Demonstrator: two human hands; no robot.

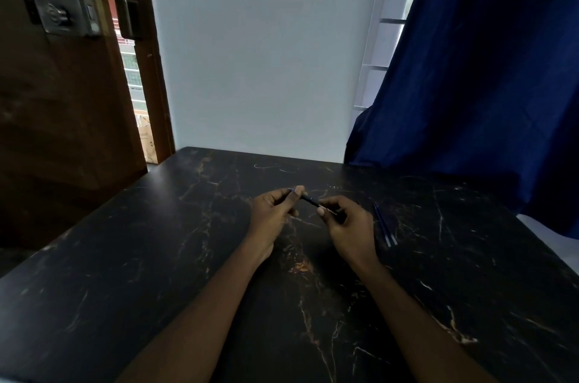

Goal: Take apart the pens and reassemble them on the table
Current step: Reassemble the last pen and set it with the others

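A dark pen (311, 201) with pale lettering is held just above the black marble table (156, 273), slanting from upper left to lower right. My left hand (272, 213) pinches its far, bluish end between thumb and fingertips. My right hand (347, 226) grips the near end of the barrel, thumb on top. Two thin blue pen parts (385, 226) lie side by side on the table just right of my right hand.
A white wall stands behind the table's far edge. A blue curtain (485, 69) hangs at the right, draping onto the table's back right corner. A wooden door (56, 85) with a metal lock stands ajar at the left.
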